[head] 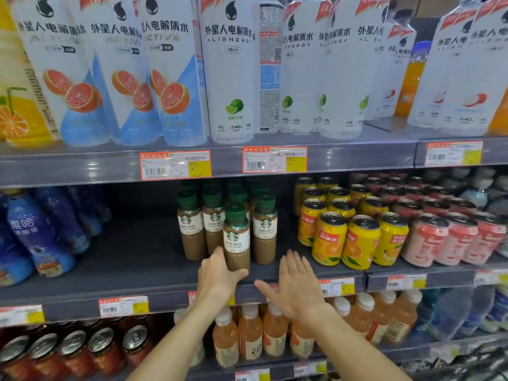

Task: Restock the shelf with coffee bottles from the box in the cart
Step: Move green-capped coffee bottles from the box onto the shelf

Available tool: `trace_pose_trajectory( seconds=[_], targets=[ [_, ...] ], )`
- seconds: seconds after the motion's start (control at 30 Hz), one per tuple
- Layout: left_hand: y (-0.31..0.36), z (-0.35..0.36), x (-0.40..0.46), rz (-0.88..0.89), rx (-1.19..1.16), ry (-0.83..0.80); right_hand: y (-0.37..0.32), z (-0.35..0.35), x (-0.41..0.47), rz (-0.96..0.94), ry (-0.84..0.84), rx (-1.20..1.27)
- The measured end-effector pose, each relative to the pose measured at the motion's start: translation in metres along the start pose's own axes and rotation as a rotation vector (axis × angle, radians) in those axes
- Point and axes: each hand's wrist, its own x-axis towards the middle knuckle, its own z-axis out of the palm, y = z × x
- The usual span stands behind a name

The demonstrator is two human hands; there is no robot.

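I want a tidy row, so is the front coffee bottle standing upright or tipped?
Upright: the front coffee bottle stands on the shelf, green cap on top, the left hand gripping its base.

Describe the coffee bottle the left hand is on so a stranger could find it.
On the middle shelf, between blue bottles and yellow orange-drink cans, stand green-capped Starbucks latte bottles. The front coffee bottle stands nearest the shelf edge, alone ahead of its row, the left hand gripping its base.
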Motion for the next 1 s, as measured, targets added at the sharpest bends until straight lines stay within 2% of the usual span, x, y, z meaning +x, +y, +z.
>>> trace_pose_trajectory(
  seconds=[0.57,1.0],
  targets=[
    [0.015,0.02,0.013,0.043,0.026,0.063,0.004,0.014,0.011,0.009,0.035,-0.066],
    [0.022,0.02,0.023,0.006,0.076,0.073,0.001,0.009,0.01,0.01,-0.019,-0.086]
  ],
)
